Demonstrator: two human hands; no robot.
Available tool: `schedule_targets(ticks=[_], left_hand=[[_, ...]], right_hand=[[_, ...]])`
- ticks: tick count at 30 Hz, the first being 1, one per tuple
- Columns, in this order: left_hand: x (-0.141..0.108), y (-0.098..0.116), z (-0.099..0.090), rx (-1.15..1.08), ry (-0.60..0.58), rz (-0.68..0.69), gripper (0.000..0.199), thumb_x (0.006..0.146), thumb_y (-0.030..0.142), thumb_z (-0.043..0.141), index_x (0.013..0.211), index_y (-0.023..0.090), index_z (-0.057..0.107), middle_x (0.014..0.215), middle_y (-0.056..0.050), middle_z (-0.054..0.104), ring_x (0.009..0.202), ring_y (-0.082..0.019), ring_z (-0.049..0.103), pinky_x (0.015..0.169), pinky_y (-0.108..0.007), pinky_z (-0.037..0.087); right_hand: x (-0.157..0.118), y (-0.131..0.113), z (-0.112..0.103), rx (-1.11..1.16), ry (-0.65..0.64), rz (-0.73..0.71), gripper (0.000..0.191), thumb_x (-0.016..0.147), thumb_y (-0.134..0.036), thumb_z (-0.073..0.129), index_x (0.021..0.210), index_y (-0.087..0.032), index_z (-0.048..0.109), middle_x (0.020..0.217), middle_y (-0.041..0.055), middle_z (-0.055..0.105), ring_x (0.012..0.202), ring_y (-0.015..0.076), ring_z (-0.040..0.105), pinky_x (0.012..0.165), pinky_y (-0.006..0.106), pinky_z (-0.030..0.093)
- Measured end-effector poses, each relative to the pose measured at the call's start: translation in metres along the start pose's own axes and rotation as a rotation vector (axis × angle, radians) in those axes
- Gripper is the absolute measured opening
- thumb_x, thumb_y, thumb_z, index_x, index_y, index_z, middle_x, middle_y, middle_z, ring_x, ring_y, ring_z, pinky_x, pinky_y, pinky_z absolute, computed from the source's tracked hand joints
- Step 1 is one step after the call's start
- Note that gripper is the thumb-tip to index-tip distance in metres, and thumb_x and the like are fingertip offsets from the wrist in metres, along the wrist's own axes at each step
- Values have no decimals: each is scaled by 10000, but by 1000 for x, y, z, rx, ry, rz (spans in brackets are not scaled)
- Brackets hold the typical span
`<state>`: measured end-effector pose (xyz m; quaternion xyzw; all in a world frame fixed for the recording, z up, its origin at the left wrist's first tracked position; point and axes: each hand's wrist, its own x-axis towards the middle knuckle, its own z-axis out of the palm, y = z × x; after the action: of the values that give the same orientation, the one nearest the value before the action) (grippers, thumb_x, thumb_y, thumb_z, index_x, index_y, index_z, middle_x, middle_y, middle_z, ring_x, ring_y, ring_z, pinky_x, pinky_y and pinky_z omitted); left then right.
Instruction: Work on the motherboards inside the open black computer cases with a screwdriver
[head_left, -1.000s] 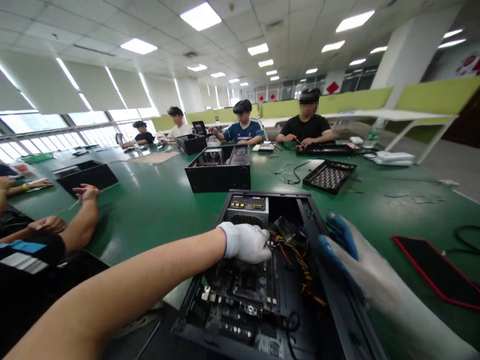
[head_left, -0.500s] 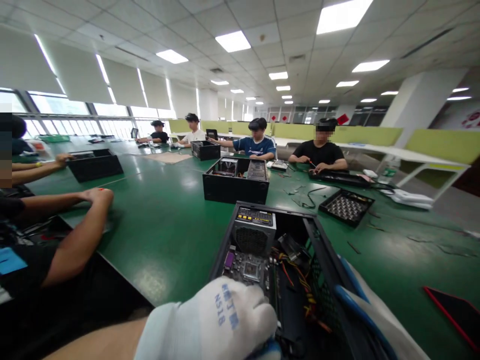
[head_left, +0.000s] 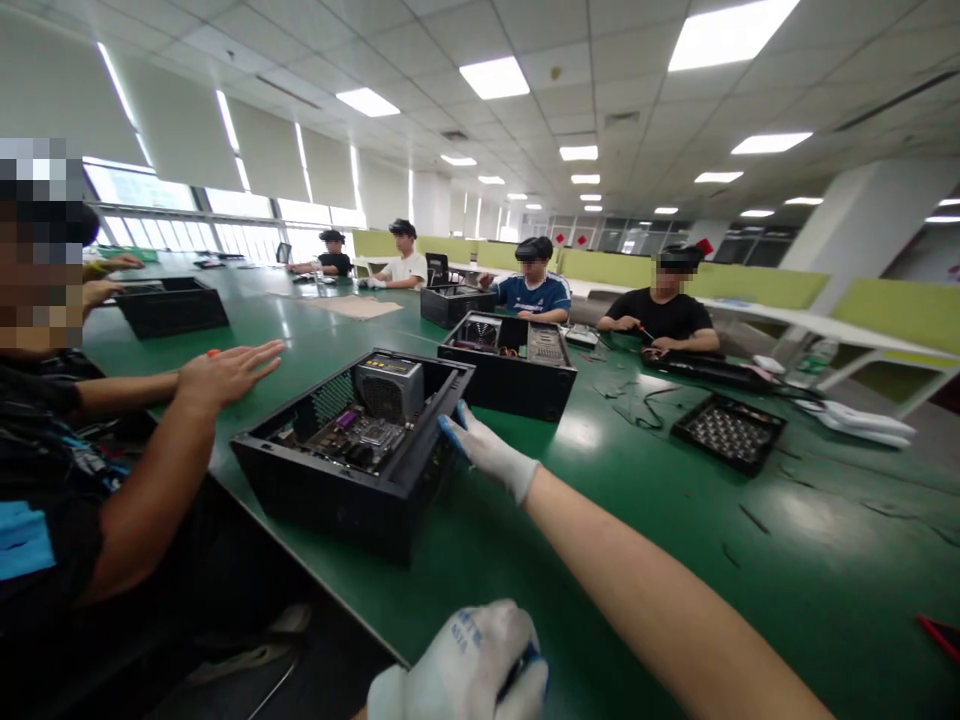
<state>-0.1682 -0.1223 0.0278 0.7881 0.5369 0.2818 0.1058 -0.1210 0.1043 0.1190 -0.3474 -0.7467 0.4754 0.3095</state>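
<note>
An open black computer case stands on the green table, with a grey power supply and a motherboard showing inside. My right hand, in a white and blue glove, reaches across and touches the case's right side with its fingers outstretched. Low in the view, near the table's front edge, my left hand is gloved and closed, apart from the case. A small dark thing shows between its fingers, too little of it to name.
Beside the case, a person's bare hand is held out on the left. Another open case stands just behind. To the right lie cables and a black tray. Several people sit around the green table.
The case has moved left and away from me, and turned. My right hand has gone across with it, while my left hand has come out of it. The neighbour's hand has opened out.
</note>
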Motion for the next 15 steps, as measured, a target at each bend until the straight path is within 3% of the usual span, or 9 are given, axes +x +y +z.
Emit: schedule_targets(ticks=[2,5,9,12,15], left_hand=[[-6,-7,13,22,108,-97,193,1001,383,555,1172,322,619,1128,-14,746,1002,-190,730,783,-234,598],[-11,-23,31,-3,222,-103,252,984,307,552,1233,300,588,1193,-49,744,1092,-226,715,968,-315,603],[-15,-46,50,-57,223,-100,315,963,225,495,1260,287,583,1224,-70,732,1100,-222,715,935,-314,631],[-15,-52,46,-32,192,-101,358,962,216,481,1294,283,596,1194,-78,739,1056,-219,725,865,-296,646],[-8,-47,19,22,80,-49,362,969,236,528,1311,303,626,1161,-87,744,1012,-240,721,786,-314,648]], right_hand=[[25,-7,0,-129,-94,-18,874,927,-760,517,1592,-197,453,1531,82,595,1412,279,552,1204,404,408],[40,-10,-17,-371,-140,-17,837,916,-712,593,1545,-166,519,1555,117,566,1431,295,530,1215,388,387],[45,3,-57,-699,-47,20,826,969,-581,605,1602,-88,409,1668,189,385,1555,308,341,1283,376,249],[53,18,-91,-916,81,83,756,993,-496,614,1602,-109,390,1686,210,328,1578,344,265,1283,502,232],[64,31,-125,-1091,204,124,616,1000,-459,630,1537,-201,474,1644,159,396,1501,363,386,1208,627,321]])
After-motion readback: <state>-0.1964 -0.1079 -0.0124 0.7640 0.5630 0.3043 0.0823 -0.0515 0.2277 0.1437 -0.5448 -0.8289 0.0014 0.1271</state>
